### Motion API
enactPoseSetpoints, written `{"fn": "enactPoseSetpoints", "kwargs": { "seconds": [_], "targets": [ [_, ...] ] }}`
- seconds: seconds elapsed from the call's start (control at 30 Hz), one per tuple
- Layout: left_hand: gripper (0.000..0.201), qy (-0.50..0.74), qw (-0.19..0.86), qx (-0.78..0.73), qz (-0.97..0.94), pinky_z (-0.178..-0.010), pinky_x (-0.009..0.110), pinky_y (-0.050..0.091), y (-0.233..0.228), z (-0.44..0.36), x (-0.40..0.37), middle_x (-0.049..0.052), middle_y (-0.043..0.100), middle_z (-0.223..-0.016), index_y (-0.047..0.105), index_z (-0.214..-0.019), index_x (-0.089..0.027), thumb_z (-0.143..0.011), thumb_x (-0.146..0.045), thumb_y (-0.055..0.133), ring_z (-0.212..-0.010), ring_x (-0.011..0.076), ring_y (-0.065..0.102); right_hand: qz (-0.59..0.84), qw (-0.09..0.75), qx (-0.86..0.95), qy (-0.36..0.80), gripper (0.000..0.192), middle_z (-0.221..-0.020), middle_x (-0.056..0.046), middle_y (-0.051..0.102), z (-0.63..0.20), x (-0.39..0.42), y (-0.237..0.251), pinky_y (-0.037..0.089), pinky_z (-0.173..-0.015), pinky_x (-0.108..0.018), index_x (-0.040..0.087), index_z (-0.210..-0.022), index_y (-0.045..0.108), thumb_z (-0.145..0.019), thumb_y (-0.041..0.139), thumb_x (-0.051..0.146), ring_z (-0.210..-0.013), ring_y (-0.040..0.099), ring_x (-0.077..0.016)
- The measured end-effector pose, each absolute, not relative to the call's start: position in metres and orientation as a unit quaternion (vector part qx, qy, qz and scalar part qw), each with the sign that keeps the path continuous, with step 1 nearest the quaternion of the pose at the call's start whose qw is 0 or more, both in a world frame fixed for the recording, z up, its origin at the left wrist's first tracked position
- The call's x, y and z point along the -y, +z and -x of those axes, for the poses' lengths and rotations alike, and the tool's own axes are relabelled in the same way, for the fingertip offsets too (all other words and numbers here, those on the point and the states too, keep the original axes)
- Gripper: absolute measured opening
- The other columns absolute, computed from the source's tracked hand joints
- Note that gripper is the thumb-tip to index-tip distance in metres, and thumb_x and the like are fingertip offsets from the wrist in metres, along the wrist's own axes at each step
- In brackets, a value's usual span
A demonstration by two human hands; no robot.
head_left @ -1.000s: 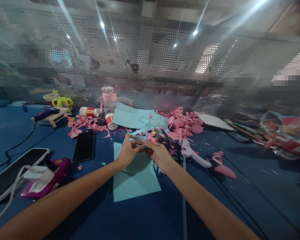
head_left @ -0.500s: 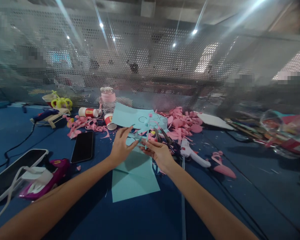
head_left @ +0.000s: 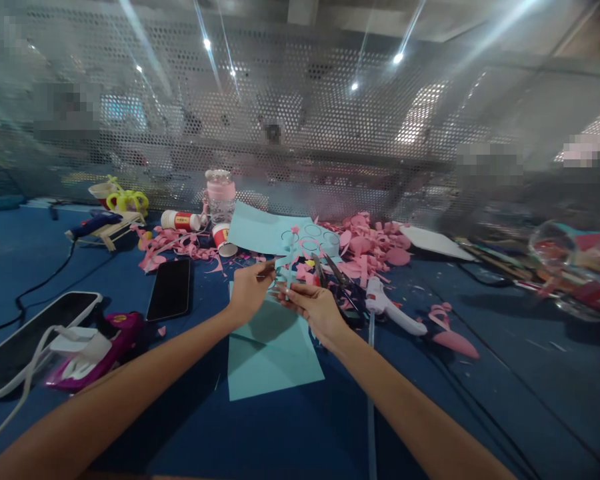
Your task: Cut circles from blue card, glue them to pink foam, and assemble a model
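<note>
My right hand (head_left: 320, 310) is closed in a pinch on the lower end of a light-blue paper strip (head_left: 289, 263) with a small pink tip. Close beside it, my left hand (head_left: 250, 291) has its fingertips pressed together at the light-blue paper's left edge. Both hands are above a light-blue paper sheet (head_left: 275, 373) lying on the blue table. Behind them is another light-blue sheet (head_left: 260, 230) with several circles drawn on it. Scissors (head_left: 341, 275) lie just right of the strip, and a white glue gun (head_left: 397, 317) rests farther right.
Pink paper scraps (head_left: 373, 247) are heaped at the back right, more at back left. A pink-topped bottle (head_left: 221, 197) stands near paper cups (head_left: 224, 240). Phones (head_left: 170, 290) and a purple pouch (head_left: 123, 333) are on the left. A perforated screen (head_left: 300, 127) borders the table.
My left hand's fingers, spread before, have closed together near the paper strip. The strip is slightly lower and more tilted. The whole view has shifted a little.
</note>
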State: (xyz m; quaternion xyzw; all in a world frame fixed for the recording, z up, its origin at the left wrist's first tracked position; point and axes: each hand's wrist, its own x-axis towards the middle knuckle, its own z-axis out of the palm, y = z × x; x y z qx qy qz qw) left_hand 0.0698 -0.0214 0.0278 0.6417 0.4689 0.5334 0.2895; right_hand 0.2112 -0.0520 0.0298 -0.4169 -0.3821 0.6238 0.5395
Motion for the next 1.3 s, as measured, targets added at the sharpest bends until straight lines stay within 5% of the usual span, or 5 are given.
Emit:
{"fn": "enactPoseSetpoints", "kwargs": {
  "seconds": [0.5,1.03,1.3],
  "targets": [
    [0.036,0.570,0.610,-0.307,-0.456,-0.070,0.028,0.050,0.030,-0.077,0.018,0.006,0.071,-0.080,0.068,-0.083,-0.012,-0.054,-0.030,0.077,-0.069,0.0159,0.065,0.395,0.557,0.349,0.642,0.034,-0.065,-0.004,0.071,-0.211,0.051,0.028,0.053,-0.065,-0.027,0.015,-0.066,0.072,-0.038,0.085,0.029,-0.060,0.066,-0.0152],
    [0.033,0.518,0.644,-0.285,-0.485,-0.059,0.024,0.050,0.030,-0.077,0.024,0.005,0.069,-0.072,0.062,-0.088,-0.010,-0.064,-0.031,0.072,-0.064,0.0147,0.065,0.414,0.574,0.357,0.609,0.034,-0.064,-0.005,0.071,-0.211,0.047,0.025,0.053,-0.062,-0.029,0.015,-0.066,0.072,-0.038,0.085,0.030,-0.056,0.066,-0.0167],
    [0.048,0.525,0.634,-0.285,-0.491,-0.059,0.026,0.050,0.021,-0.077,0.020,0.005,0.069,-0.074,0.052,-0.102,-0.012,-0.065,-0.035,0.071,-0.065,0.0167,0.066,0.417,0.582,0.367,0.594,0.032,-0.062,-0.004,0.070,-0.211,0.049,0.025,0.054,-0.062,-0.031,0.014,-0.065,0.071,-0.040,0.084,0.030,-0.054,0.064,-0.0165]
  ]
}}
